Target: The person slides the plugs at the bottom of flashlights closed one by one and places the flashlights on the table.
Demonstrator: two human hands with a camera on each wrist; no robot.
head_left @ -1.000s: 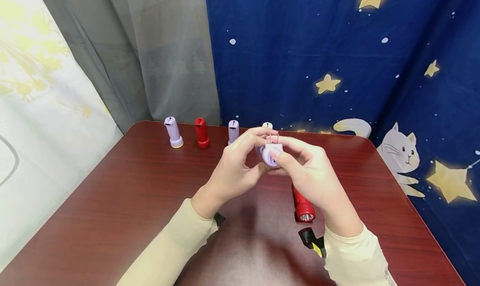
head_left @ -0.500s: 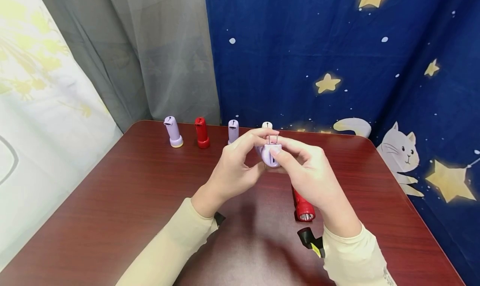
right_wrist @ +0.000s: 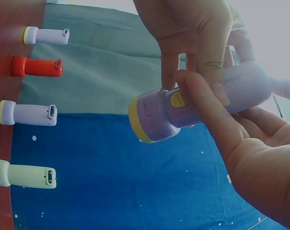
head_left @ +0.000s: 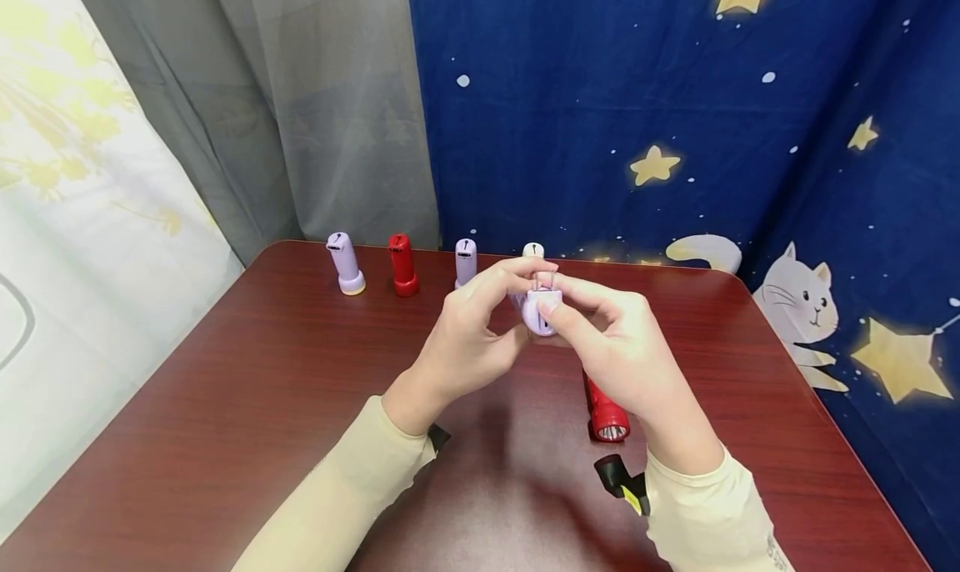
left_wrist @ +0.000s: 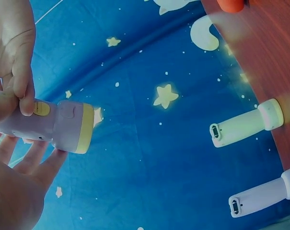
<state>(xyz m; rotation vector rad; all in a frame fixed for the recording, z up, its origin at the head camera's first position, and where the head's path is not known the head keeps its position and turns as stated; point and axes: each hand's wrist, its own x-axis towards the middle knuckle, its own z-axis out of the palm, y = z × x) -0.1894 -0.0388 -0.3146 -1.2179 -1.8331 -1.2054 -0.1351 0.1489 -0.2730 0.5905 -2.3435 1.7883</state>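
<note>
Both hands hold a light-purple flashlight point(head_left: 535, 315) above the table, its tail end facing the head camera. Two metal plug prongs point(head_left: 545, 281) stand up from that tail. My left hand point(head_left: 474, 332) grips the body from the left, with fingers over the top and thumb below. On the other side, my right hand point(head_left: 626, 343) pinches the tail, thumb against the plug base. The right wrist view shows the yellow-rimmed head point(right_wrist: 147, 117) and a yellow switch point(right_wrist: 179, 99) on the flashlight; fingers hide part of its body.
Along the table's far edge stand a purple flashlight point(head_left: 345, 263), a red flashlight point(head_left: 403, 266), another purple flashlight point(head_left: 466, 262) and a white flashlight point(head_left: 533, 250). A red flashlight point(head_left: 608, 413) lies beneath my right forearm. Curtains point(head_left: 555, 122) hang behind the table point(head_left: 300, 439).
The held flashlight's tail and prongs have shifted very slightly down and left. Both hands keep their hold in nearly the same place.
</note>
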